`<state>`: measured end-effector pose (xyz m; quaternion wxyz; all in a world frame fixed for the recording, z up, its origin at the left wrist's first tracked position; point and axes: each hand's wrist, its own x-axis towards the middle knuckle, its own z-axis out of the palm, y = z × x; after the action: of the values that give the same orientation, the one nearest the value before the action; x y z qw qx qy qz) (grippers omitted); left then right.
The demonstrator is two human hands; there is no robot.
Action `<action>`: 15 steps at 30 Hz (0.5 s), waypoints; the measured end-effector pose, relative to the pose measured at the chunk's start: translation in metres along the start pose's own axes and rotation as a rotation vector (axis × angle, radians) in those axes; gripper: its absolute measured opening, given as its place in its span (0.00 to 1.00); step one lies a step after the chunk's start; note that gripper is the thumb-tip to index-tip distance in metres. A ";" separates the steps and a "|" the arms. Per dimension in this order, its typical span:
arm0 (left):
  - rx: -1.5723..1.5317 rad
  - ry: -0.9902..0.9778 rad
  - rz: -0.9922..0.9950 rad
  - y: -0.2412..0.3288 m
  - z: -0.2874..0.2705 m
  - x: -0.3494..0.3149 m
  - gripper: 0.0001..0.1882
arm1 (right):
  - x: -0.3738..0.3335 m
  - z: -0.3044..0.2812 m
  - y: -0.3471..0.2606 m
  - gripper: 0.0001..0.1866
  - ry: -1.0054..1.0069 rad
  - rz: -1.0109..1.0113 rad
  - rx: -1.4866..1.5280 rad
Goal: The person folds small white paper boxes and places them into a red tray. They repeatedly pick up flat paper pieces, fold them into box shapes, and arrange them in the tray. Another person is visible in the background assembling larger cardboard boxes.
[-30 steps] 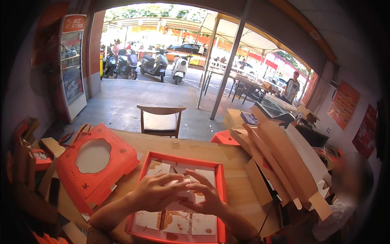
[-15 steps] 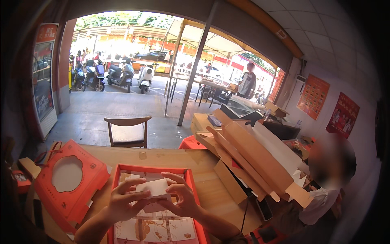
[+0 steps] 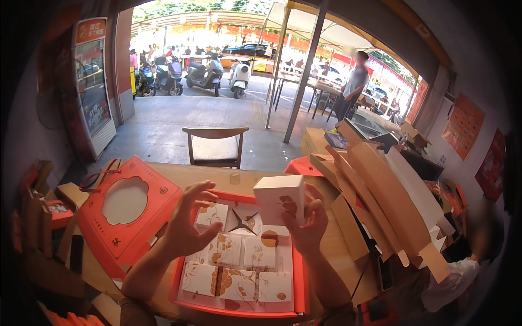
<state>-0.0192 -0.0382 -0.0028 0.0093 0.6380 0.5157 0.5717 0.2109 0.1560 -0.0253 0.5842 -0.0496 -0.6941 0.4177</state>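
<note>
In my right hand (image 3: 310,223) is a small white box (image 3: 278,196) with brown-gold print, gripped at its right side and held above the far right of a red gift box (image 3: 302,271). My left hand (image 3: 187,225) hovers over the gift box's left part, fingers apart and holding nothing. Several small white printed boxes (image 3: 224,249) lie in rows inside it. Among them, in the far row, a dark star-shaped gap (image 3: 241,221) shows in a pale surface. Part of the far right row is hidden by the held box and my right hand.
A red lid-like carton (image 3: 163,190) with a flower-shaped window rests at the left of the brown table (image 3: 266,176). Flattened brown cartons (image 3: 380,201) pile up at the right. Beyond the table stands a chair (image 3: 216,149); another person's white sleeve (image 3: 451,282) shows at lower right.
My left hand has let go of the small white box and moved left. My right hand now holds it alone, turned so its printed face shows. The view has swung left and down.
</note>
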 end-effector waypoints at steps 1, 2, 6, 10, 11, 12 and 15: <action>0.112 -0.082 -0.016 0.005 0.005 0.001 0.51 | -0.003 0.008 0.001 0.24 -0.044 0.025 0.067; 0.202 -0.121 0.053 0.006 0.011 0.003 0.52 | -0.005 0.014 0.001 0.23 -0.095 0.061 0.044; 0.432 -0.274 0.190 -0.003 0.027 0.002 0.57 | -0.017 0.023 0.009 0.21 -0.302 0.186 -0.012; 0.402 -0.343 0.160 -0.008 0.027 0.002 0.57 | -0.019 0.022 0.014 0.19 -0.388 0.317 0.101; 0.385 -0.348 0.143 -0.007 0.026 0.003 0.58 | -0.019 0.022 0.013 0.19 -0.399 0.321 0.096; 0.384 -0.343 0.145 -0.006 0.026 0.003 0.58 | -0.018 0.022 0.013 0.18 -0.410 0.325 0.092; 0.394 -0.330 0.156 -0.003 0.029 0.003 0.60 | -0.015 0.021 0.005 0.18 -0.457 0.330 0.149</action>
<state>-0.0005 -0.0180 -0.0130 -0.0752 0.7499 0.5579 0.3475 0.1958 0.1401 -0.0398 0.3388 -0.0235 -0.7578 0.5572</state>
